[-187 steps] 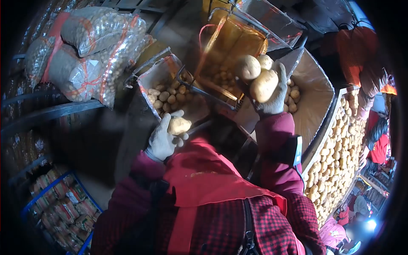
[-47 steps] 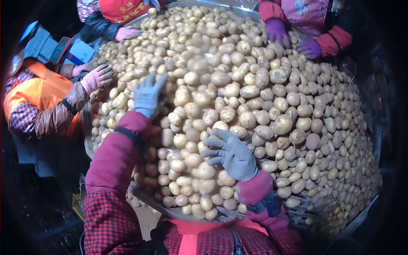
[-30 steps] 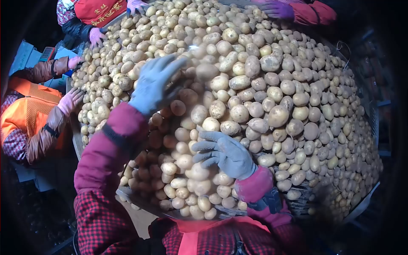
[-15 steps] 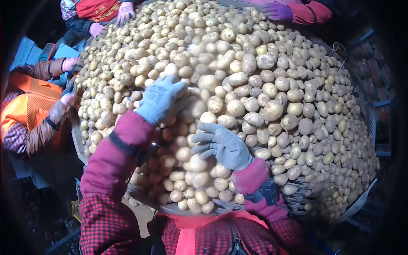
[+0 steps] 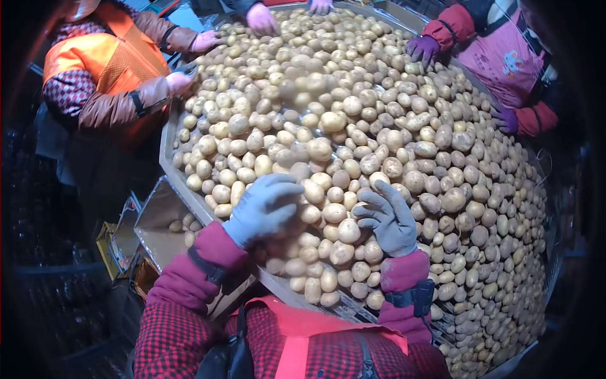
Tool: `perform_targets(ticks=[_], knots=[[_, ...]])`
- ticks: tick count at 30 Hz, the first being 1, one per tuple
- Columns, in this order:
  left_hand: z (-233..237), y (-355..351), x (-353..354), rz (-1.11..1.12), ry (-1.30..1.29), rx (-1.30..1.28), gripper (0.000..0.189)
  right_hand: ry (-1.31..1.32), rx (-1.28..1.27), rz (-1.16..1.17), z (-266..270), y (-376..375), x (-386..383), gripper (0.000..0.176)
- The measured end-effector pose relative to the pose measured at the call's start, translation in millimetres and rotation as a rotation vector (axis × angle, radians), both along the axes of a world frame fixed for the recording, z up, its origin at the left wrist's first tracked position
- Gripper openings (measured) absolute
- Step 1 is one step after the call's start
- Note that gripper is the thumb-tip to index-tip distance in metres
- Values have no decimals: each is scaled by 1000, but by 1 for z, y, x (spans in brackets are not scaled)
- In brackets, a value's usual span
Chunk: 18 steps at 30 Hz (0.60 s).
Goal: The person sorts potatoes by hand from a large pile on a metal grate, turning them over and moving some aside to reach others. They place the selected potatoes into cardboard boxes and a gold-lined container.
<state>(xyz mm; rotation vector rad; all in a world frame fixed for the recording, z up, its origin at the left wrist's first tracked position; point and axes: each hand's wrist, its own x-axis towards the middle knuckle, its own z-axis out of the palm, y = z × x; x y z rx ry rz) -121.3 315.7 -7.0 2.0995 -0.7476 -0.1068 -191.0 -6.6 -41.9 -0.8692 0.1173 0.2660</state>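
Observation:
A broad heap of potatoes (image 5: pixel 391 165) lies beneath and around both hands. My left hand (image 5: pixel 262 208), in a blue-grey glove, rests at the near left of the heap. Its fingers are slightly bent and apart, pointing right, close beside several pale potatoes; no potato shows in its grasp. To the right, my right hand (image 5: pixel 390 221), in a matching glove, hovers on or just over the heap with its fingers spread. A few larger potatoes (image 5: pixel 334 213) lie between the two hands. The underside of each hand is hidden.
A raised edge (image 5: pixel 183 186) borders the heap on the left. Below it stands an open cardboard box (image 5: pixel 161 221) with several potatoes inside. A person in an orange vest (image 5: pixel 95 63) works at the left; other people's gloved hands (image 5: pixel 424 49) reach in from the far side.
My view has turned, so the co-workers and heap appear shifted right and the box is now plainly visible. My left hand has drawn back nearer my body. My right hand stays spread.

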Motion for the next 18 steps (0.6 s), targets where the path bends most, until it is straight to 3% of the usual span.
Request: perform_targets(ticks=[2,3,5,7,8,11,13,15,18], knots=[[2,15,-7,184,441,-301,33,-39,-17,-4,1,1,-2,58],[5,24,-8,372,551,-263,25,-39,1,-2,1,0,-3,57],[5,46,2,563,747,-503,26,-40,38,1,-3,-1,-2,54],[-16,85,19,526,771,-595,28,-48,40,-3,-3,0,-3,52],[-9,79,24,607,607,-618,30,-58,28,0,-2,-1,-2,52],[-14,108,63,731,493,-276,36,-72,13,-4,-2,0,-3,52],[-4,103,98,702,398,103,32,-70,18,-6,-3,0,-3,51],[5,86,127,712,38,431,37,-71,33,-6,-4,-2,-3,51],[21,68,165,485,168,769,53,-61,4,-9,-8,-4,-4,52]])
